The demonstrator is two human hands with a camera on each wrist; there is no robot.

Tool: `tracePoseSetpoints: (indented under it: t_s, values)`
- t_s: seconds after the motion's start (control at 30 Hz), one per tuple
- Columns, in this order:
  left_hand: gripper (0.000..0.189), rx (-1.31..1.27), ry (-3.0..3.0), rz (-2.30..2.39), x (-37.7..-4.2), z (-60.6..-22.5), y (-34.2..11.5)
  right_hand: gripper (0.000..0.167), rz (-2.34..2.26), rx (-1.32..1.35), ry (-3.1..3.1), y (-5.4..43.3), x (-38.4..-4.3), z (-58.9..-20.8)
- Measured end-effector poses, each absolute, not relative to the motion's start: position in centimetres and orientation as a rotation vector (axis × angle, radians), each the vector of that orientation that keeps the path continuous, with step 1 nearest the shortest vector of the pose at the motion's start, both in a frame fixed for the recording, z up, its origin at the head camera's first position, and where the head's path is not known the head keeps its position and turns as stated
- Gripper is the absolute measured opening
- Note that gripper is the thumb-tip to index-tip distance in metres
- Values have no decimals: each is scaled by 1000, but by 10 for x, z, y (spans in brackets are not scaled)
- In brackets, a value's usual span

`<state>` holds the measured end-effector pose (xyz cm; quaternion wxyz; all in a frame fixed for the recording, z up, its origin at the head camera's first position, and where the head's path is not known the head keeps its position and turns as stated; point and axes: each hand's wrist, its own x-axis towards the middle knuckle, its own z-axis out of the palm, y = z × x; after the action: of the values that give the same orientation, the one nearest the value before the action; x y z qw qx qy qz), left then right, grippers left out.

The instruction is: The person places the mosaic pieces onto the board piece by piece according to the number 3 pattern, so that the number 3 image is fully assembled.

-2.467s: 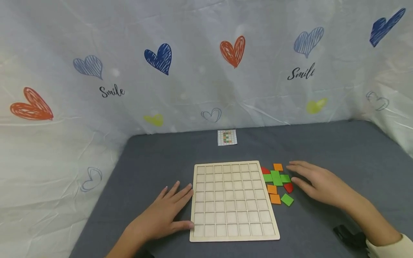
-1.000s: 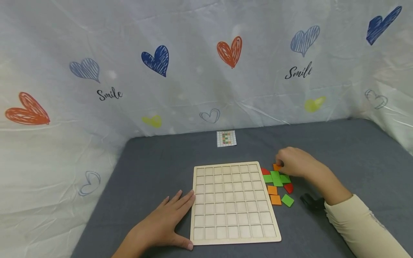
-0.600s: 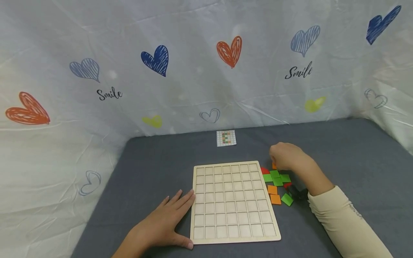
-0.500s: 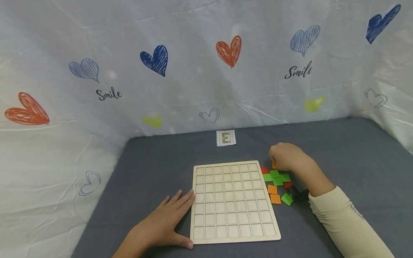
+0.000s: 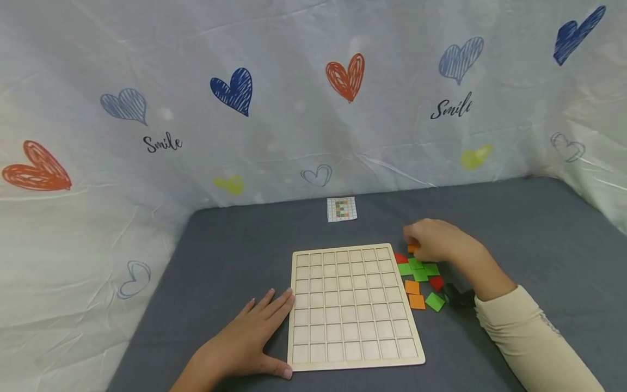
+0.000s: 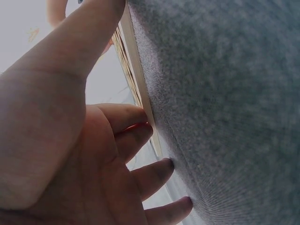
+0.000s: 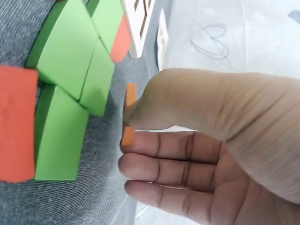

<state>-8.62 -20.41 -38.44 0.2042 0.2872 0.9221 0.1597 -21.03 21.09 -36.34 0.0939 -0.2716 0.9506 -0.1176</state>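
Observation:
Beyond a cluster of colored tiles, my right hand (image 5: 436,239) pinches an orange square tile (image 5: 413,248) between thumb and fingers. The right wrist view shows this tile (image 7: 128,137) on edge under the thumb, the other fingers stretched out below. My left hand (image 5: 247,337) lies with fingers spread, its fingertips and thumb touching the left edge of a wooden grid board (image 5: 418,340). Close to the right hand are green tiles (image 5: 431,270), some overlapping, and a red rounded tile (image 5: 436,283). Another red piece (image 5: 400,258) touches the board's right side.
Two orange tiles (image 5: 417,302) and a single green tile (image 5: 435,301) lie right of the board. A small card (image 5: 342,209) with a colored grid pattern sits at the back of the grey table (image 5: 235,250). Behind hangs a white curtain (image 5: 284,125) printed with hearts.
My right hand has come in from the right, closed on the far orange tile and shifted it slightly left. The left hand stays at the board's edge.

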Motion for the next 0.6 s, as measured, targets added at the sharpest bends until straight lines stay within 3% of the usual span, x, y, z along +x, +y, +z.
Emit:
tracePoseSetpoints:
  t_s: [0.27, 0.6]
  values:
    - [120, 804, 2579, 451, -86, -386, -205, 23, -578, -1045, 2762, 201, -206, -362]
    - [120, 819, 2581, 450, -86, -388, -205, 20, -628, -1160, 2729, 184, -203, -369]
